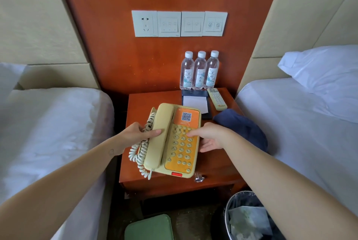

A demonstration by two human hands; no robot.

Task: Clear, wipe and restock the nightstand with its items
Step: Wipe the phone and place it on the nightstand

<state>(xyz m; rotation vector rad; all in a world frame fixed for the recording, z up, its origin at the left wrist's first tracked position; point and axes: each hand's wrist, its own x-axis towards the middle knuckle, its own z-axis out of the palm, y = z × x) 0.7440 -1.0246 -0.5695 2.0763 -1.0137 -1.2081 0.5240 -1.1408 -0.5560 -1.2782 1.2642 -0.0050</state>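
Observation:
A yellow and orange telephone [180, 148] with a coiled cord is held over the wooden nightstand [217, 164]. My left hand [138, 133] grips its left side, thumb across the handset. My right hand [210, 136] grips its right edge, thumb on the keypad and fingers under the base. At the back of the nightstand stand three water bottles [199, 70]. In front of them lie a notepad in a dark holder [194, 103] and a remote control [217, 98]. A blue cloth [242, 125] lies on the nightstand's right side.
White beds flank the nightstand, left [54, 123] and right [302, 119], with a pillow [325, 69] on the right one. A wall panel of switches and a socket [179, 23] is above. On the floor are a lined bin [249, 218] and a green object [149, 228].

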